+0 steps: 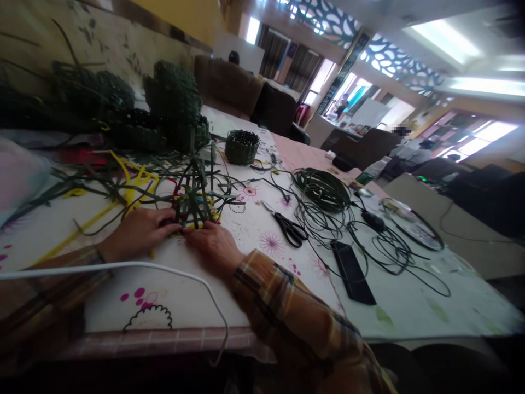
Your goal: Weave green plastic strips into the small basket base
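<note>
A partly woven basket (197, 200) of dark green flat strips, with some yellow and red in it, stands on the table in front of me. Many loose strip ends stick out from its top and sides. My left hand (143, 232) is closed on its lower left front corner, thumb and fingers pinched together. At the lower front edge, my right hand (215, 243) has its fingers bent and pressed against the strips. Both sets of fingertips nearly meet there, and the exact strip between them is hidden. Yellow strips (133, 189) lie just left of the basket.
Black-handled scissors (289, 227) lie to the right, before a coil of green strip (322, 189). Further right are a dark flat phone-like slab (353, 272) and loose cords. A small finished basket (241, 146) and larger woven ones (172, 98) stand behind. A white cable (164, 267) crosses the foreground.
</note>
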Available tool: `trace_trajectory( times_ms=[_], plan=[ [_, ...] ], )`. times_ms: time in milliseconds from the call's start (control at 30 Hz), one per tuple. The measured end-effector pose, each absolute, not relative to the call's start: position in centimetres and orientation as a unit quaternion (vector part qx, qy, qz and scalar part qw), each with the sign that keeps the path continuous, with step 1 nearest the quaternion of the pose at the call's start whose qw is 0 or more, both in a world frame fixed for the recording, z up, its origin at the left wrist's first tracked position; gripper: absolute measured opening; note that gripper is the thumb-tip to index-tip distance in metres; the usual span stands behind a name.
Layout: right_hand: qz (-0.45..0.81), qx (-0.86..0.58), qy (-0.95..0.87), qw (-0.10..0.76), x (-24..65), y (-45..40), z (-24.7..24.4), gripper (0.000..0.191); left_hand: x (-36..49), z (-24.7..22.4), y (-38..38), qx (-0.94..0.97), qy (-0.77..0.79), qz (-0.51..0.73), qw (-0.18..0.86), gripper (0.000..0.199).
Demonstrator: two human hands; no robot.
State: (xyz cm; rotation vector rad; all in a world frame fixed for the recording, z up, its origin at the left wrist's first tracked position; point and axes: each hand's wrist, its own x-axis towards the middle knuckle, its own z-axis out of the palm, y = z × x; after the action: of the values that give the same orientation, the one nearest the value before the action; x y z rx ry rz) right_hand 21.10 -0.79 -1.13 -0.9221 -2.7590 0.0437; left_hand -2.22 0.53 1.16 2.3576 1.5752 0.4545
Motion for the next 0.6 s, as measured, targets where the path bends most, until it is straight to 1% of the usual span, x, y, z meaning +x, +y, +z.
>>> trace_trajectory(
  times_ms=[100, 200, 367, 467, 533, 600],
  plan=[
    [0.020, -0.320, -0.939, 0.124, 21.1, -0.9, -1.1, 0.026, -1.5, 1.4, 1.2, 0.802, 0.562, 0.156, 0.134, 0.044],
    [0.021, -0.326, -0.936, 0.131, 21.0, -1.1, -0.9, 0.024, -1.3, 1.3, 1.9, 0.796, 0.579, 0.118, 0.134, 0.043],
    [0.005, -0.310, -0.943, 0.121, 20.8, -1.2, -0.8, 0.022, -1.4, 0.6, 2.2, 0.795, 0.592, 0.080, 0.112, 0.035],
    [-0.008, -0.298, -0.943, 0.145, 20.7, -1.3, -1.0, 0.024, -1.3, 0.7, 1.8, 0.779, 0.612, 0.080, 0.109, 0.032],
    [-0.022, -0.278, -0.947, 0.159, 20.6, -1.4, -1.1, 0.024, -1.2, 0.9, 1.6, 0.767, 0.621, 0.096, 0.127, 0.030],
    [-0.035, -0.258, -0.953, 0.153, 20.5, -1.6, -0.9, 0.022, -1.2, 1.0, 1.7, 0.752, 0.629, 0.120, 0.155, 0.029]
  ],
)
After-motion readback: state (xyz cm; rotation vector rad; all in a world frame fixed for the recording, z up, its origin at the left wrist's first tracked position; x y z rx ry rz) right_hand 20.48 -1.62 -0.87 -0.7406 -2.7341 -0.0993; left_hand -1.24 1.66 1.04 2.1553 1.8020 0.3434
